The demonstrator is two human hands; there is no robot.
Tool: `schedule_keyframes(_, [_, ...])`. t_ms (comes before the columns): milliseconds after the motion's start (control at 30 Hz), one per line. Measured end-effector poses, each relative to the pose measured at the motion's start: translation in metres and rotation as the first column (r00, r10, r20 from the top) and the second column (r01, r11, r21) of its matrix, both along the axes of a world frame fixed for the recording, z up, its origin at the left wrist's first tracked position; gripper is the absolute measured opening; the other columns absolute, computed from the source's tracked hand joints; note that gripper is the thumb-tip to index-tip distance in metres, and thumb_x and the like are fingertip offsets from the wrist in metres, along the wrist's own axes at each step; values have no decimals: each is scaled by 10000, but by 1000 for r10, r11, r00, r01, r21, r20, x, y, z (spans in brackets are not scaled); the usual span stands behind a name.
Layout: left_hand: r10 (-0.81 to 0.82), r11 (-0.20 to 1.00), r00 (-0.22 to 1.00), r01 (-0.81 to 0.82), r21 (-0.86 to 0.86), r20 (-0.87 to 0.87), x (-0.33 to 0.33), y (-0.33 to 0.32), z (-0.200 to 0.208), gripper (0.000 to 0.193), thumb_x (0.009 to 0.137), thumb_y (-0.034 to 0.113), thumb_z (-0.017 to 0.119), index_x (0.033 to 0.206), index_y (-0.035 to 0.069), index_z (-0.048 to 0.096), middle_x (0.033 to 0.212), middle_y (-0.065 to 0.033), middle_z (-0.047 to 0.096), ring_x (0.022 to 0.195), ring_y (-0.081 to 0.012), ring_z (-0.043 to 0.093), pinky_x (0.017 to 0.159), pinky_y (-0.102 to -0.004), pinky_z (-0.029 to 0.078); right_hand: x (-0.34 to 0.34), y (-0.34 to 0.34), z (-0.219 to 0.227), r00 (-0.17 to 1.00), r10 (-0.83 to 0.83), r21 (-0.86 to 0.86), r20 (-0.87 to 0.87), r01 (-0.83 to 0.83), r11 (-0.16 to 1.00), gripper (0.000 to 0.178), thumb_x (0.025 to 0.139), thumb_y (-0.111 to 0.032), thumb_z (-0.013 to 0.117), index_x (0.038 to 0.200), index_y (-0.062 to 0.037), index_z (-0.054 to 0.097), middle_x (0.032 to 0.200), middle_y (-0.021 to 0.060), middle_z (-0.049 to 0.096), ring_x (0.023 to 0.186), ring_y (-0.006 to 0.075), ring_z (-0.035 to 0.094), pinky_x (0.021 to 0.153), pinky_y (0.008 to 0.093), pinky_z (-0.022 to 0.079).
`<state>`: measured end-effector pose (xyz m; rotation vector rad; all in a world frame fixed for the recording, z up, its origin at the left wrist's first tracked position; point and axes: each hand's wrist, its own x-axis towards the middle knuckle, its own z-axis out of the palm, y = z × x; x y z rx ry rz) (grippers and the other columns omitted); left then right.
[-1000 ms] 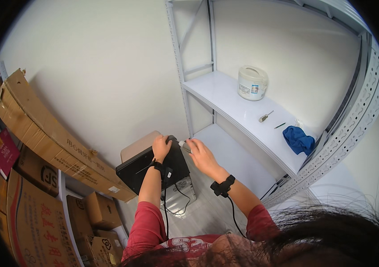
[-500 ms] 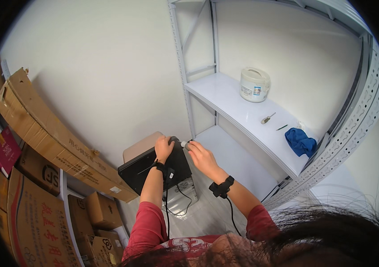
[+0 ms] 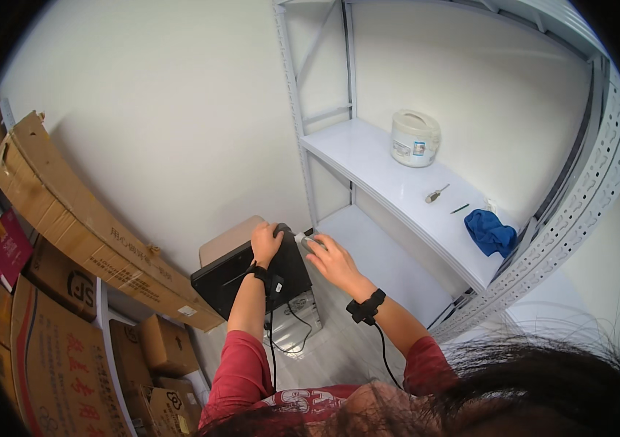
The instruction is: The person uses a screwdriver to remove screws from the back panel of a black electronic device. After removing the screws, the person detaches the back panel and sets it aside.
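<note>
A flat black box-like device [image 3: 299,273] stands in front of me, its exact kind not clear from here. My left hand [image 3: 265,244] is closed over its upper right corner, the fingers around a dark rounded part [image 3: 281,230] there. Just to the right, my right hand [image 3: 334,261] pinches a small grey cylindrical piece [image 3: 314,243] with a whitish end [image 3: 300,237]. That end points at the dark part beside my left fingers. Whether the two touch is too small to tell. The right thumb and fingers partly cover the grey piece.
On the right, a white metal shelf [image 3: 368,156] bears a white lidded bucket [image 3: 415,138], a screwdriver [image 3: 437,194], a thin green stick [image 3: 460,208] and a blue cloth [image 3: 490,233]. A long cardboard box [image 3: 99,226] leans at left, above stacked cartons [image 3: 62,357]. Behind the device is a beige surface [image 3: 230,240].
The fingers of my right hand have shifted and spread slightly around the grey piece. My left hand stays on the device's corner.
</note>
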<state>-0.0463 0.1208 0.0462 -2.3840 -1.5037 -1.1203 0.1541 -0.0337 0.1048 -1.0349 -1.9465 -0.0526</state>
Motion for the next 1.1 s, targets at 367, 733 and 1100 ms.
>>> schedule_keyframes(367, [17, 1000, 1000, -17, -17, 19, 1, -2, 0, 243, 704, 194, 676, 891, 39, 666, 749, -137, 553, 782, -329, 555, 683, -426, 455, 9, 0, -3, 995, -86, -75, -50, 82, 994, 290, 835, -83, 595, 1119, -33, 561, 1124, 140, 528, 866, 310, 597, 713, 404, 508])
schedule_keyframes(733, [-8, 1000, 1000, 7, 19, 10, 2, -2, -2, 244, 689, 181, 688, 875, 24, 663, 736, -149, 554, 772, -334, 550, 679, -430, 452, -8, 0, 9, 992, -95, 20, -89, 97, 995, 313, 826, -45, 576, 1136, -11, 545, 1162, 149, 523, 856, 333, 611, 701, 384, 522])
schedule_keyframes(1100, [13, 999, 1000, -13, -29, 9, 0, -2, -1, 278, 708, 208, 686, 923, 34, 674, 771, -149, 568, 795, -338, 560, 691, -429, 454, 1, -5, 11, 997, -20, -91, -68, 14, 996, 297, 812, -25, 548, 1108, -20, 522, 1137, 140, 512, 826, 353, 605, 672, 420, 516])
